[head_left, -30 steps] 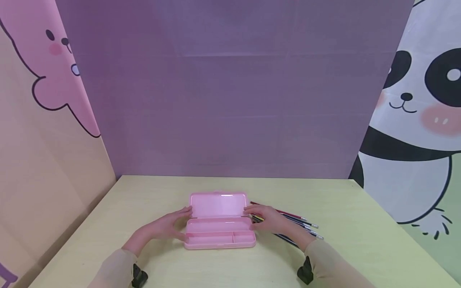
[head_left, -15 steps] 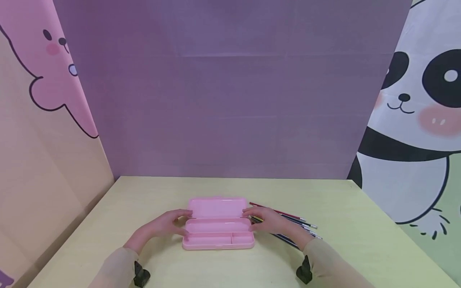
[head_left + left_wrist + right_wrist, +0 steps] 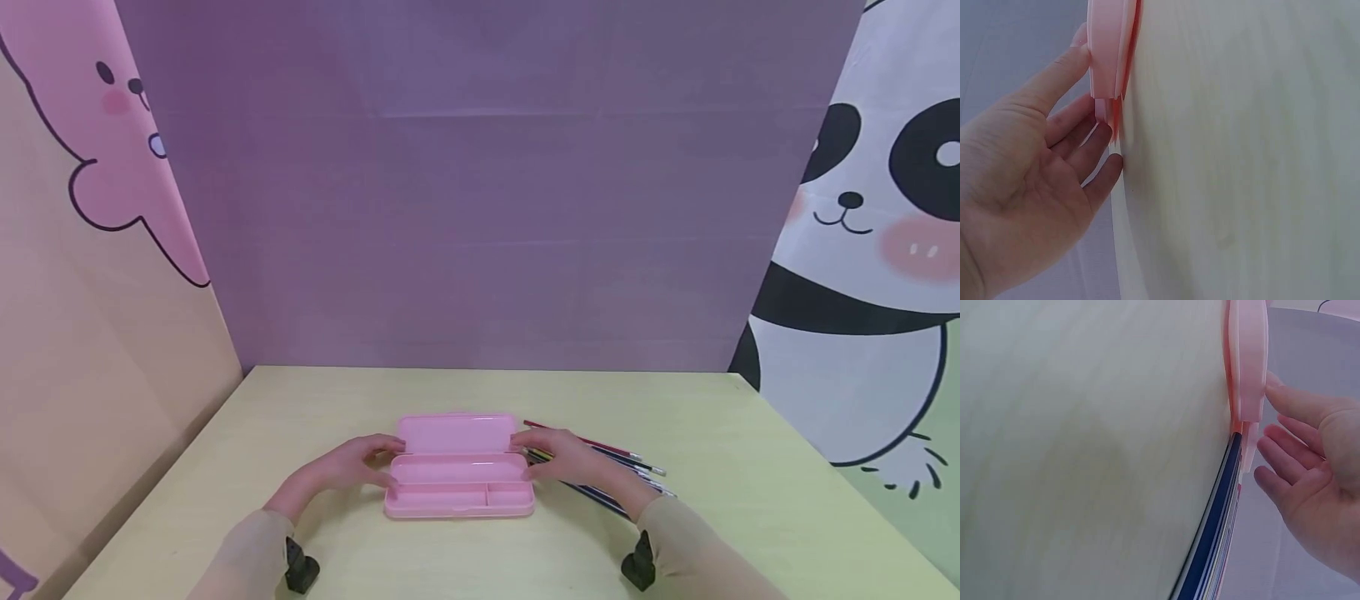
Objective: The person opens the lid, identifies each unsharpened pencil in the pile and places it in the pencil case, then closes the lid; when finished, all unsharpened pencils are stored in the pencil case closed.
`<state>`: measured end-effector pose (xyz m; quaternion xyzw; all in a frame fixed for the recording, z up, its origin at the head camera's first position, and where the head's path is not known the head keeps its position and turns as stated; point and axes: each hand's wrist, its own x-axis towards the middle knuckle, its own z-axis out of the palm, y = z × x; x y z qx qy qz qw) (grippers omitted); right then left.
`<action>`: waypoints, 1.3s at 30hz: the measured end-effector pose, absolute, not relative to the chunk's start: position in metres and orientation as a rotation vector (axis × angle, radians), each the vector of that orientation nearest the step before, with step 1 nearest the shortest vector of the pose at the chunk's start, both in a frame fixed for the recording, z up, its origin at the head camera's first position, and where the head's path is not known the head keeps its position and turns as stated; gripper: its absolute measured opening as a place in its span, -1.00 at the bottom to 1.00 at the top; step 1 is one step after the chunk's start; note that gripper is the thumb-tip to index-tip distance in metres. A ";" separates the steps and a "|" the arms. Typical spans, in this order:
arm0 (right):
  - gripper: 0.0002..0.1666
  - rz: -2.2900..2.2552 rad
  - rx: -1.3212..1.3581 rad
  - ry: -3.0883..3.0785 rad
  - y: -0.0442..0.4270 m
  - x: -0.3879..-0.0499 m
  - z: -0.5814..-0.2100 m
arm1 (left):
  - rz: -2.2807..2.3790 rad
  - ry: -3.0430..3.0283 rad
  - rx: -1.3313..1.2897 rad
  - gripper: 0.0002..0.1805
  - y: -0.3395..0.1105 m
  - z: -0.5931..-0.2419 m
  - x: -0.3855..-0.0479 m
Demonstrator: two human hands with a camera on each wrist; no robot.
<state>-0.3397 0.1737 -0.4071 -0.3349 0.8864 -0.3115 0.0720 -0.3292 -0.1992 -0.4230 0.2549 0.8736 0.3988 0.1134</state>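
A pink plastic pencil case lies unfolded on the table, its lid tipped back away from the person. The tray has a long compartment and a small one at the right. At the left end is my left hand, thumb against the tray's side and fingers by the lid. My right hand mirrors it at the right end. In the left wrist view the fingers of the left hand are loosely bent beside the case. Several pencils lie under and beside the right hand.
A red pencil and several dark pencils fan out on the light wooden table right of the case. A purple backdrop stands behind the table. Black wrist cameras sit at both cuffs.
The lid has tipped farther back and now lies lower, with both hands staying at the case's ends. The pencils have not moved; the whole view shifts slightly.
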 end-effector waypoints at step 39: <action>-0.62 -1.103 -0.704 3.034 0.266 -0.337 -0.389 | 1.146 2.552 0.784 -0.33 -0.198 -0.417 -0.324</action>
